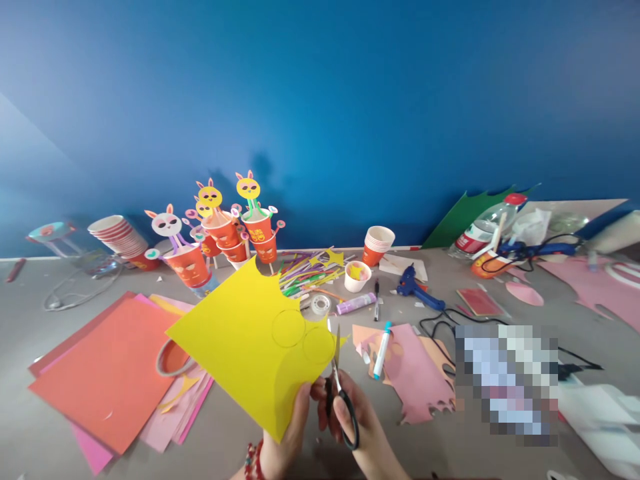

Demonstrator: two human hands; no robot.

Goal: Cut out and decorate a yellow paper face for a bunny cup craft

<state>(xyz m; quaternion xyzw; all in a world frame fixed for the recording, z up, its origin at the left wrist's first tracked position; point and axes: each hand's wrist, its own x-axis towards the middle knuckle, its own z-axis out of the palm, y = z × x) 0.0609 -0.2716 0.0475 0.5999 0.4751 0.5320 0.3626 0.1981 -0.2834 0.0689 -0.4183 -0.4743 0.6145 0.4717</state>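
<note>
My left hand (293, 427) grips the lower edge of a sheet of yellow paper (240, 333), with the thumb on top. Two circles are drawn in outline near the sheet's right side, and its upper right edge has scalloped cut-outs. In my right hand (357, 413) is a pair of scissors (337, 370) with black handles, thumb and fingers in the loops. The blades point up, at the sheet's right edge beside the lower circle. Part of the left fingers is hidden behind the paper.
Coloured sheets (110, 360) lie at left under a tape roll (165, 370). Paper cups with rabbit faces (183, 263) stand behind. Pipe cleaners (305, 273), a glue stick (356, 304), a marker (383, 350), a blue glue gun (417, 290), pink scraps (417, 377) and a bottle (483, 227) are spread rightward.
</note>
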